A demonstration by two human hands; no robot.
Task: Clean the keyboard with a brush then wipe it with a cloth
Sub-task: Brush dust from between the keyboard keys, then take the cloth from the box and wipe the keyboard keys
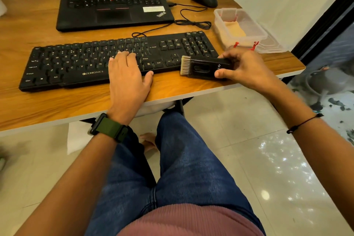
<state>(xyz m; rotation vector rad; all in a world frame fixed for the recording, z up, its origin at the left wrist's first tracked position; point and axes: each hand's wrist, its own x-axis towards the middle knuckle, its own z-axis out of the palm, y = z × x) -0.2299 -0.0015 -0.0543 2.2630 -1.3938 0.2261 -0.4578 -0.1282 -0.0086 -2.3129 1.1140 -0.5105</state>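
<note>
Black: one keyboard [115, 59], one brush [206, 68] in right hand [247, 69].

Left hand [127, 74] covers the keyboard's [76, 63] middle; its left keys lie open.

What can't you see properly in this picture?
Head view only:
- Laptop screen: cut off by the top edge.
- Keyboard keys under the left hand: covered by it.
- Brush rear end: wrapped by the right hand.
- Container contents: blurred by its cloudy walls.
</note>
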